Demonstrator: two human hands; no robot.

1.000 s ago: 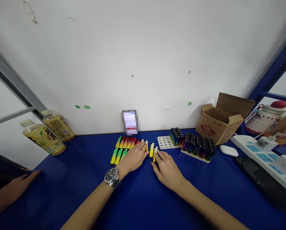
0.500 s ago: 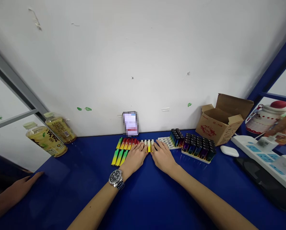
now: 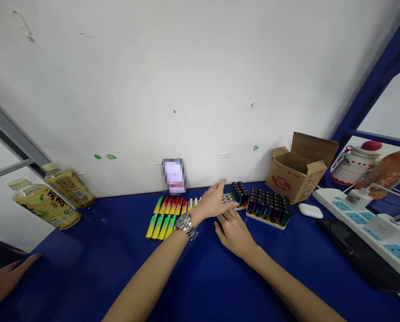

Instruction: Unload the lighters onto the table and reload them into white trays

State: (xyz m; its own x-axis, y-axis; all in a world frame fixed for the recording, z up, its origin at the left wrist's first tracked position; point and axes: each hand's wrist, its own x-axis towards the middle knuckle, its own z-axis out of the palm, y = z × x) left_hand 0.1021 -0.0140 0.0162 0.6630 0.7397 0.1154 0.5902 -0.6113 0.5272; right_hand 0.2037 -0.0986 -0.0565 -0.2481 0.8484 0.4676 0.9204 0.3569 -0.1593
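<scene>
My left hand [image 3: 213,202] reaches over the perforated white tray [image 3: 226,197], fingers stretched and thumb out to the right. Just in front of it, my right hand [image 3: 235,235] lies low over the table with its thumb apart, its fingertips partly hidden by my left hand. I see nothing held in either hand. Left of them lie rows of slim glossy lighter-like cases, green-yellow [image 3: 158,226] in front and red-yellow [image 3: 169,205] behind. Upright dark iridescent cases [image 3: 239,193] with black ends fill the tray's right part. A fuller tray of similar cases [image 3: 268,205] stands beside it.
An opened cardboard box [image 3: 292,176], a white earbud case [image 3: 310,210], a black pouch [image 3: 357,250] and a power strip [image 3: 364,221] stand right. Two drink bottles [image 3: 45,205] are left, a phone [image 3: 174,175] against the wall. Another person's hand [image 3: 8,277] rests at far left.
My left hand has lifted off the cases and moved right over the perforated tray. The right hand has drawn back towards me. The whole view has shifted slightly.
</scene>
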